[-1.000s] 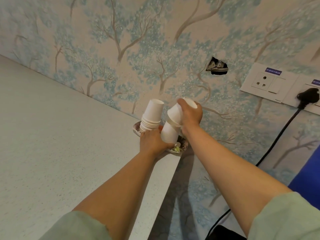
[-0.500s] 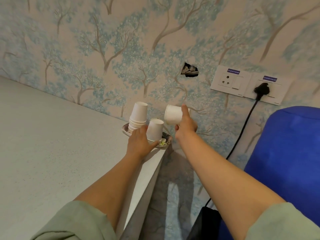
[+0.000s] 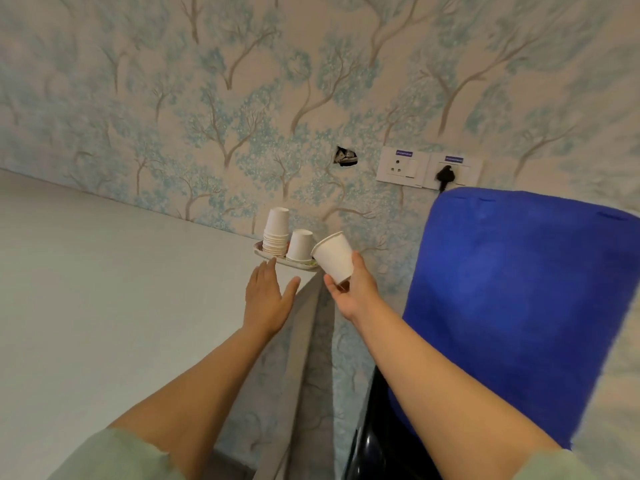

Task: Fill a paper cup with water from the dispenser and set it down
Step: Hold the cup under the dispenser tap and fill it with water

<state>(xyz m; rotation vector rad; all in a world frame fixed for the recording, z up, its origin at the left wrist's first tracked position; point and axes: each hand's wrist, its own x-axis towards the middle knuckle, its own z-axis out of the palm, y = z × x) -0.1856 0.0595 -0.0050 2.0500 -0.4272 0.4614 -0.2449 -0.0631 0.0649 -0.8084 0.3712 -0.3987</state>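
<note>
The right hand [image 3: 349, 289] pinches the paper cup [image 3: 333, 257] near its base, off the table's [image 3: 104, 289] far corner; squeezing could crumple it. The left hand [image 3: 265, 299] hovers spread, empty.

left sleeve [image 3: 114, 457]: pale green fabric, ending above the elbow
right sleeve [image 3: 568, 467]: same pale green fabric
forearms: bare
left hand [image 3: 265, 299], right hand [image 3: 353, 291]: no rings, no watch

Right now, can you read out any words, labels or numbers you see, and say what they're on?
No text can be read.
Blue sticker on the left socket plate: white lettering, too blurred.
Blue sticker on the right socket plate: also too blurred.
Paper cup in the right hand: plain, no print.
</note>
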